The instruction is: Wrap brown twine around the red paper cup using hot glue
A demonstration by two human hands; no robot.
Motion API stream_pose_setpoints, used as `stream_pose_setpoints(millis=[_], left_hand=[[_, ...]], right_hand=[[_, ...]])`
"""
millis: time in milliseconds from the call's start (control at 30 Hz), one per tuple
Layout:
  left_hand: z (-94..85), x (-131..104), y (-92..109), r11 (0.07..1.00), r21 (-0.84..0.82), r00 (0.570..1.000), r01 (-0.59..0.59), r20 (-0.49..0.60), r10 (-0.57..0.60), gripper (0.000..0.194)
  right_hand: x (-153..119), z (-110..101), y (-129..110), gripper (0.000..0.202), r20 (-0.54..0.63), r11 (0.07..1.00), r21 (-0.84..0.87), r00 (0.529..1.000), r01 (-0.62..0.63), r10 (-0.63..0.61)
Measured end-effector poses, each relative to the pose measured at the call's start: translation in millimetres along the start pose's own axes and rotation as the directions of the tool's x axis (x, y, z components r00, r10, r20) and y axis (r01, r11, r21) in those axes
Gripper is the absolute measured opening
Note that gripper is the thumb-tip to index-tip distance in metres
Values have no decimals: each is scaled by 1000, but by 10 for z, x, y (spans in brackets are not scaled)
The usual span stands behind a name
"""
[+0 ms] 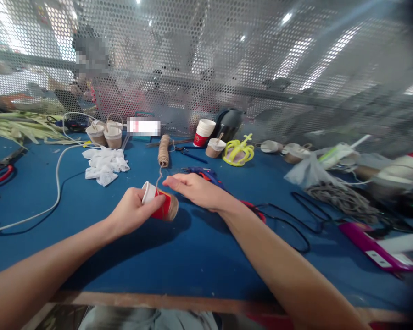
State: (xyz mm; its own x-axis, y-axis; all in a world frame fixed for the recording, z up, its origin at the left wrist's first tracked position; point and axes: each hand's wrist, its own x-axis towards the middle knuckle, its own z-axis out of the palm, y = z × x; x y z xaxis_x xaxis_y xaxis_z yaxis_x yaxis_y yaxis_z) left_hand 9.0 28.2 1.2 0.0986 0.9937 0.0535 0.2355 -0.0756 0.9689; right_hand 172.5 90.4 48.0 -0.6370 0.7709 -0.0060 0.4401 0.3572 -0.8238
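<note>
A red and white paper cup lies tilted in my left hand, its white rim to the left. Brown twine is wound around the cup's base end. From the roll of twine standing behind, a loose strand runs down to the cup. My right hand is closed, thumb and fingers together, with the fingertips at this strand just above the cup. A blue glue gun lies behind my right hand, partly covered by it.
Crumpled white cloth lies left of the roll. Stacked cups, small twine-wrapped buckets and a yellow crown-shaped piece stand along the mesh wall. Red-handled scissors lie far left, a purple power strip right. Cables cross the blue table.
</note>
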Motion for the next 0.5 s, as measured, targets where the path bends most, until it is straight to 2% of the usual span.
stream_pose_setpoints(millis=[100, 200, 333, 433, 500], left_hand=[[16, -39, 9, 988, 146, 997, -56, 58, 49, 39], [15, -37, 39, 990, 138, 997, -32, 78, 22, 41], [-5, 0, 80, 994, -83, 991, 73, 120, -63, 41], [-13, 25, 105, 922, -313, 970, 229, 152, -189, 36], [-16, 32, 119, 860, -409, 951, 305, 184, -249, 31]], right_hand=[[5, 137, 19, 29, 155, 953, 296, 988, -61, 15], [-3, 218, 54, 20, 45, 867, 494, 998, -65, 50], [-45, 215, 34, 14, -101, 833, 553, 993, 9, 57], [-98, 148, -13, 12, -187, 861, 503, 982, 80, 17], [-126, 108, -32, 13, -225, 877, 469, 974, 100, 10]])
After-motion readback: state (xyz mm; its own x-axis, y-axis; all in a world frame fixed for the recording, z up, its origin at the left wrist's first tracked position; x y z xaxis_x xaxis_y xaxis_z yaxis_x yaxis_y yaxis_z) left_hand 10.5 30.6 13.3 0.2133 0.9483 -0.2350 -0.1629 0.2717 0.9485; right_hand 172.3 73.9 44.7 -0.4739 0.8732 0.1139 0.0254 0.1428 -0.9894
